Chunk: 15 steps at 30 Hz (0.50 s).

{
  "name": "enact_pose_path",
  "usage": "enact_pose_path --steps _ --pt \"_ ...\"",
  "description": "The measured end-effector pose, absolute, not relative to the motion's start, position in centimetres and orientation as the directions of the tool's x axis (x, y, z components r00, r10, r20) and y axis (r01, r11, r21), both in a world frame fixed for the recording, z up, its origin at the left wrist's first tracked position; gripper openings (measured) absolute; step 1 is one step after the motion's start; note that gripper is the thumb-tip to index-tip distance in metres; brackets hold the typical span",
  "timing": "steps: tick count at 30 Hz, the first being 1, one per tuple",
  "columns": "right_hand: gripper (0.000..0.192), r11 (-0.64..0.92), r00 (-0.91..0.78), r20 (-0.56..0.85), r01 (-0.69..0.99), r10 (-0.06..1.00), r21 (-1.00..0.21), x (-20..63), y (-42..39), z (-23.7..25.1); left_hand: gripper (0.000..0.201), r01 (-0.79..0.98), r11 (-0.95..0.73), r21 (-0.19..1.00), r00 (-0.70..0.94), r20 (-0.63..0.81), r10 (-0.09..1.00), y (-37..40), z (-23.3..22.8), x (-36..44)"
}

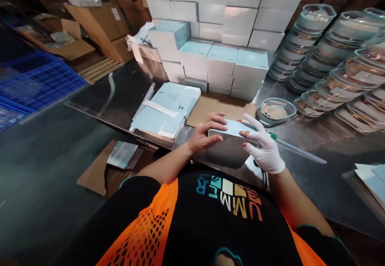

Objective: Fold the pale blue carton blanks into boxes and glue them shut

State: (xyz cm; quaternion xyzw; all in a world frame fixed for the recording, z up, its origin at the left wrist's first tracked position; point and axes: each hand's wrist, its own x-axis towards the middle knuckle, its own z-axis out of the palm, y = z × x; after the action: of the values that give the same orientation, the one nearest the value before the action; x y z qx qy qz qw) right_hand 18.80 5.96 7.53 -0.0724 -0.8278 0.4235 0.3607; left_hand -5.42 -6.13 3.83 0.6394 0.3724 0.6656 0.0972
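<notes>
A white box [227, 149] stands in front of my torso at the table's near edge, its front face in shadow. My left hand [207, 133] is bare and grips the box's left end, fingers over the top and thumb at the near upper edge. My right hand [264, 145], in a white glove with some fingertips bare, holds the right end, with one finger resting on the top and another raised. Just beyond the box lies a cardboard sheet [207, 107]. A stack of flat pale-blue cartons [165, 107] with a white strip across it is to the left.
White boxes [210, 29] are piled like a wall at the back. Stacked clear-lidded containers [325, 57] fill the right, with one low container [276, 111] nearer. A thin clear rod [300, 151] lies right of my glove. A blue crate [39, 81] is at far left.
</notes>
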Motion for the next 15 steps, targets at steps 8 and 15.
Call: enact_pose_path --steps 8,15 --pt "0.038 0.625 -0.704 0.511 -0.122 0.493 -0.771 19.3 5.5 6.9 0.031 0.294 -0.716 0.633 -0.166 0.771 0.614 -6.5 4.2 -5.0" --pt "0.079 0.144 -0.378 0.122 0.029 0.918 -0.989 18.3 6.8 5.0 0.140 -0.293 -0.302 0.907 -0.515 0.116 0.849 -6.6 0.6 -4.2"
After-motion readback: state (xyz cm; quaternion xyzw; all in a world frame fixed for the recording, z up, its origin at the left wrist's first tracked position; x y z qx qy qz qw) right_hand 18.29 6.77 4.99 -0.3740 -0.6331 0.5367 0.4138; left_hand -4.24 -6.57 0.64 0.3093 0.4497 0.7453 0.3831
